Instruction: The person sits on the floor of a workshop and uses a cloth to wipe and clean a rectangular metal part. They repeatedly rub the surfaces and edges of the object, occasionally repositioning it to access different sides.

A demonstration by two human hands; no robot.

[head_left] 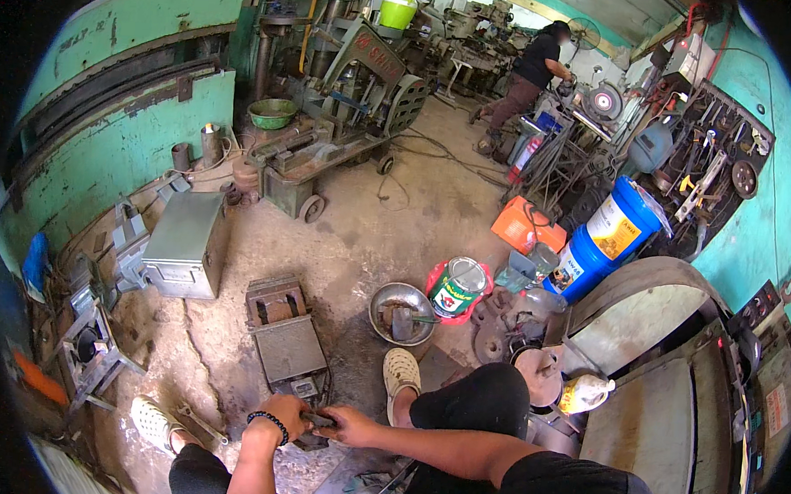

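— Dark metal, that small part (319,419) the two hands meet on?

— Yes. The left hand (285,415), with a bead bracelet (268,422) at the wrist, is closed round its left end; the right hand (348,425) pinches the right end. It sits low and near, between the knees, just in front of a grey steel block (289,347) on the concrete floor (360,236).

— What lies around?

— Farther off, right of the block, a steel bowl (402,312) with a brush in it (the brush is hard to make out), then a paint tin (457,287) beside it. Two blue drums (606,236) stand further right. A grey metal box (184,242) lies to the left, a green machine (350,93) far behind.

— Anyone else?

— One person (532,71) at a far bench, well apart.
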